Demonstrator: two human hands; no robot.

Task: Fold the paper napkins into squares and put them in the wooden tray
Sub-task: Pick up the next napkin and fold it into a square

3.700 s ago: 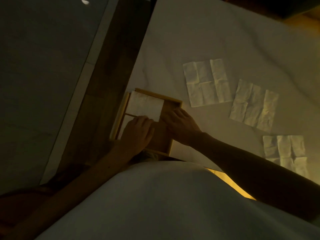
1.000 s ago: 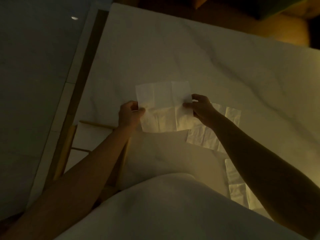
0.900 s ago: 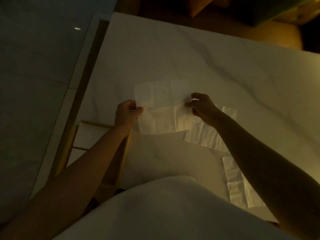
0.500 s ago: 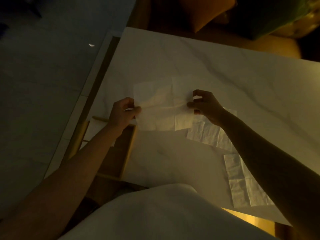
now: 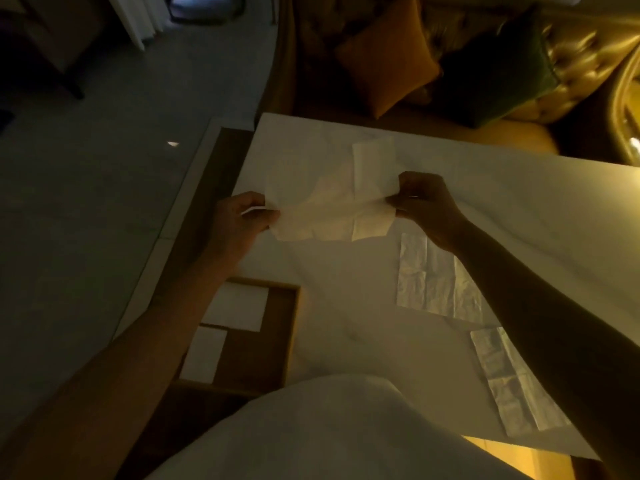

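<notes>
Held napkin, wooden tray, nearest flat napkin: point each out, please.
held napkin [image 5: 332, 206]: head view, on its creased middle between both hands.
wooden tray [image 5: 292, 327]: head view, on its right rim.
nearest flat napkin [image 5: 512, 386]: head view, on its crumpled middle strip.

- We see a white marble-look tabletop [image 5: 519, 209] with faint grey veining, filling the middle and right of the view.
- Beyond its far edge stands a tufted golden sofa [image 5: 571, 60], glossy under the warm light.
- On the sofa lies an orange cushion [image 5: 384, 60], tilted on one corner, and just beside it on the right a dark green cushion [image 5: 502, 67].
- To the left we see a grey tiled floor [image 5: 86, 202] with one small bright reflection [image 5: 173, 144] on it.
- At the top edge, a blurred pale object on the floor; we cannot tell what it is.
- A white garment [image 5: 311, 434] fills the bottom centre.
</notes>
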